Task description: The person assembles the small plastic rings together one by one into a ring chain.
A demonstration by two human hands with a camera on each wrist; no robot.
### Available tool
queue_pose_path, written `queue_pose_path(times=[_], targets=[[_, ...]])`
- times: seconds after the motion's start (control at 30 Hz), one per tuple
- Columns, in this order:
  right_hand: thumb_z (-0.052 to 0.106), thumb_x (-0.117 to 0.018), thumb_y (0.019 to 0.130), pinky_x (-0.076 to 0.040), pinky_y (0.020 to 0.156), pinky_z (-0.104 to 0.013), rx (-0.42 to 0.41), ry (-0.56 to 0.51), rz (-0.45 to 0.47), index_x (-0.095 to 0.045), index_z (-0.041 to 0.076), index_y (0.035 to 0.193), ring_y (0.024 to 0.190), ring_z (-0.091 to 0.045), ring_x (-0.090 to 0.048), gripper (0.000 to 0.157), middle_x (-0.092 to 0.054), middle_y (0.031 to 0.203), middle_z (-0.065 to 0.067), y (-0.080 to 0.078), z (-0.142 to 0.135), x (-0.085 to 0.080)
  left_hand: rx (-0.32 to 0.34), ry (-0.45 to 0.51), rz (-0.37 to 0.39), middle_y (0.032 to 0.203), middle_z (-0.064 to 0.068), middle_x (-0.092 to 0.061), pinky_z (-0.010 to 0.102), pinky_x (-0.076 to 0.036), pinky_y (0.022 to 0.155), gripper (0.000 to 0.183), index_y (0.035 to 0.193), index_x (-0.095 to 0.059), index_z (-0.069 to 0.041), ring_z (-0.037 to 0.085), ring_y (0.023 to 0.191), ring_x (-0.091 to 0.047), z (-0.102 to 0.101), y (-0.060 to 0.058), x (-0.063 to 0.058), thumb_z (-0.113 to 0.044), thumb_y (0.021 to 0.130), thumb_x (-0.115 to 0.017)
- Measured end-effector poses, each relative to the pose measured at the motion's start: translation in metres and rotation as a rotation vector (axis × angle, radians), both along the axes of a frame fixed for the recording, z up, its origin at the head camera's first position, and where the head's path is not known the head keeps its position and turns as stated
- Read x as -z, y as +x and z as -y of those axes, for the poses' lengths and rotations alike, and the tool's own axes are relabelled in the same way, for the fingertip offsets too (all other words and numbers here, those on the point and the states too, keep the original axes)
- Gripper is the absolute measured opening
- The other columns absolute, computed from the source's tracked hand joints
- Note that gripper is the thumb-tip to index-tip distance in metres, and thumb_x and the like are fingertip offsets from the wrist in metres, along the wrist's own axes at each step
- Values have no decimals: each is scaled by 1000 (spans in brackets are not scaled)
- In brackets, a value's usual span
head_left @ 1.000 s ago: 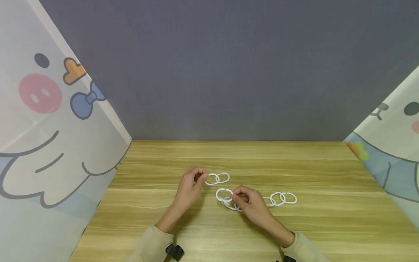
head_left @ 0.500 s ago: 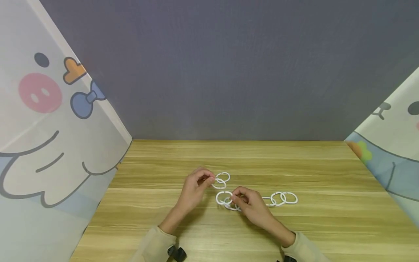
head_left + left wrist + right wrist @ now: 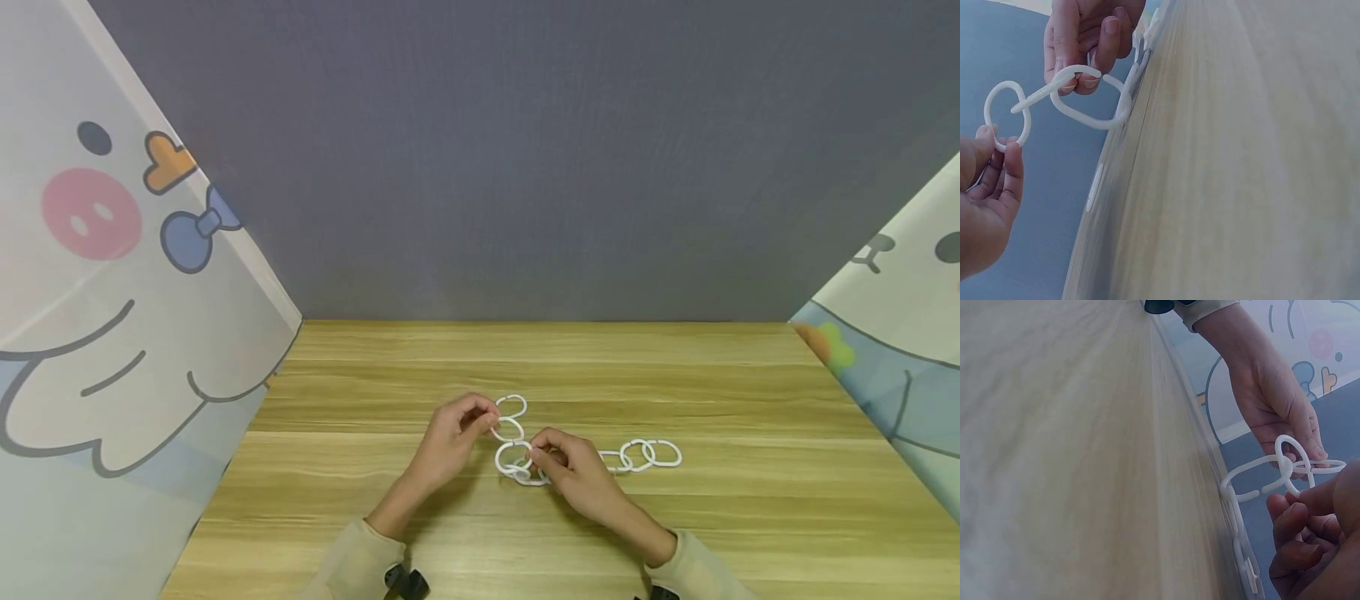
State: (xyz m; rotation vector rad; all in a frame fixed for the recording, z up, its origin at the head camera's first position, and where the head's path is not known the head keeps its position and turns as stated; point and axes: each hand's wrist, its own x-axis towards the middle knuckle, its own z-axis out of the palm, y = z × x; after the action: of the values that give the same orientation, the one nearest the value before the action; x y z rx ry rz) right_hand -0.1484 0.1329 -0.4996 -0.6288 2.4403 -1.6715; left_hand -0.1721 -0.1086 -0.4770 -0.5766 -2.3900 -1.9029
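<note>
My left hand [image 3: 452, 435] pinches a white plastic chain link [image 3: 1026, 128] between thumb and fingertips, above the table. My right hand [image 3: 576, 468] pinches another white link [image 3: 1304, 452], the end one of a chain. In the left wrist view this end link appears nearly edge-on, its tip overlapping the side of the left hand's link. A further link [image 3: 1079, 117] with a small gap hangs from it down to the table. The chain passes under my right hand, which hides part of it, and its far links [image 3: 666, 464] lie to the right.
A single white link [image 3: 525, 406] lies on the wooden table [image 3: 375, 358] just behind my hands. A grey panel [image 3: 525, 167] rises at the table's back edge. Cartoon-printed panels [image 3: 240, 350] stand at both sides.
My left hand has moved right and toward me with its link, away from the loose link, up to the right hand's link. My right hand has stayed nearly still, its link tilting slightly.
</note>
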Motion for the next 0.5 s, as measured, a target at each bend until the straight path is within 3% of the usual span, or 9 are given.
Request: queue_pose_path(times=[0.17,0.37,0.5], targets=[[10,-67,111,-40,46,-20,6,7,7,-74,6,102,51,0,-48,11,-71,83,-6,0,0,1,35,-51,1,103,12,-74,28,-60,85,7,109,-74,-1,14,94,-67,1,0,1,-3,108,-68],[8,-68,110,-41,46,-19,9,1,-8,-74,6,102,52,0,-49,10,-72,85,-7,0,1,0,73,-87,-1,107,17,-75,29,-59,90,8,110,-74,-3,15,97,-67,2,0,2,-6,110,-67],[10,-67,111,-39,46,-20,26,-13,-16,-74,3,102,52,1,-47,13,-72,83,-9,0,0,0,79,-108,-17,107,12,-76,29,-59,90,9,110,-76,-4,15,97,-68,3,0,2,-8,109,-69]])
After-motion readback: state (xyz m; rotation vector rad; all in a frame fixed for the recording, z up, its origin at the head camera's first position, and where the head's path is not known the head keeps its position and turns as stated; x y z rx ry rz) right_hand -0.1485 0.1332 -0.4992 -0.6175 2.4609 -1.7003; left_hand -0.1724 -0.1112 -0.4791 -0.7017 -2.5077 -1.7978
